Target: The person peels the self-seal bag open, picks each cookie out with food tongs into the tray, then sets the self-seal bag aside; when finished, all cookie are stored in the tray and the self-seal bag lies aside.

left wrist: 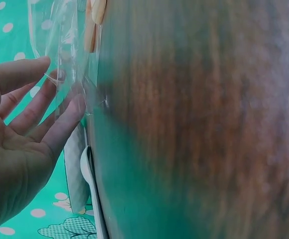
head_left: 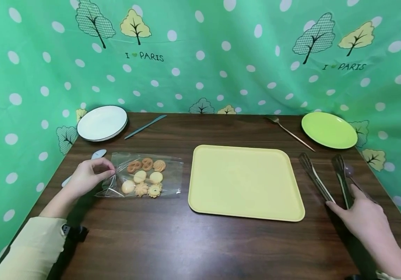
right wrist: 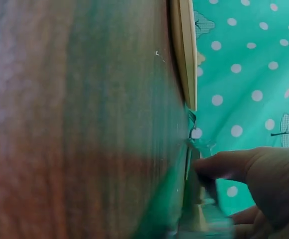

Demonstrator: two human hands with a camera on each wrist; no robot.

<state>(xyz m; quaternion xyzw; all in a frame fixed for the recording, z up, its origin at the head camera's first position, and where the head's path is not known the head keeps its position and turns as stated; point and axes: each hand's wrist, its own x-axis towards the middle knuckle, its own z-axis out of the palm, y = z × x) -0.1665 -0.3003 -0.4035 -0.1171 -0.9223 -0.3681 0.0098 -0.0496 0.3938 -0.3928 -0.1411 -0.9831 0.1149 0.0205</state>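
Note:
A clear plastic bag [head_left: 172,177] of several cookies and small pretzels [head_left: 147,163] lies on the table left of the tray. My left hand [head_left: 88,175] pinches the left end of this bag between thumb and fingertips; in the left wrist view the thin film [left wrist: 67,55] stands up by the fingers. At the right side, my right hand [head_left: 365,216] grips a pair of see-through tongs [head_left: 317,181], thumb on one arm and fingers over the other. The tongs' arms are spread, tips pointing away. Their rear end is hidden under the hand.
A yellow tray [head_left: 246,182] lies between the hands. Behind are a white plate [head_left: 102,122], a teal knife [head_left: 145,127], a fork [head_left: 291,134] and a green plate [head_left: 329,130]. A white spoon [head_left: 99,154] lies partly behind the left hand; another spoon [head_left: 349,171] is beside the tongs.

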